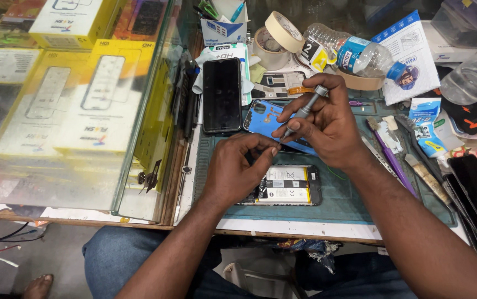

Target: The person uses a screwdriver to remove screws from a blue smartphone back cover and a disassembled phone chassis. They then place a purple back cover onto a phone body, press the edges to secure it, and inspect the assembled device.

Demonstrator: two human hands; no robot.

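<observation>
Right hand (327, 124) reaches in from lower right, wrist bent, fingers closed around a slim grey metal precision screwdriver (305, 109) held slanted, tip down by the thumb. Left hand (238, 166) comes up from below, thumb and forefinger pinched together right at the tip; whether they grip anything cannot be told. Opened black phone with yellow-labelled battery (289, 186) lies on the green work mat (349, 194) under the left hand. Blue phone back cover (263, 119) sits just behind the fingers.
</observation>
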